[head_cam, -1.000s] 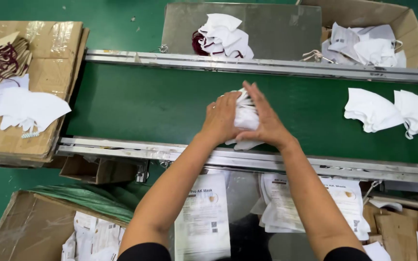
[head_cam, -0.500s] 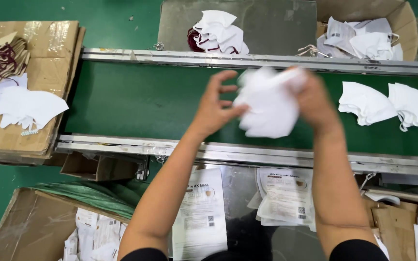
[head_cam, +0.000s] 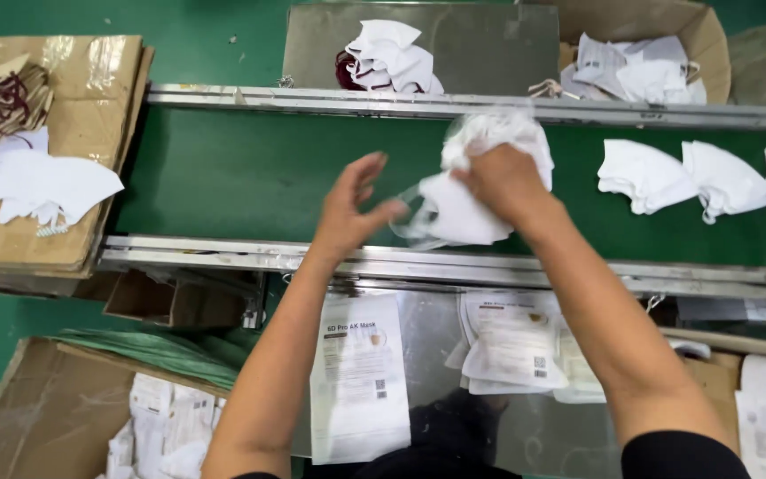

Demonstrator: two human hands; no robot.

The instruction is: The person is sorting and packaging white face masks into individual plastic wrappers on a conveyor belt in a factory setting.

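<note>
Right hand [head_cam: 505,182] clenched on a bunch of white masks [head_cam: 476,182], held up over the green conveyor belt [head_cam: 241,173], approx mid-frame. Left hand [head_cam: 347,208] open, fingers spread, just beside the bunch w/ fingertips near its lower edge; can't tell if touching. More white masks lying on belt at right [head_cam: 644,176], well apart. Printed packets [head_cam: 358,372] on steel shelf below.
</note>
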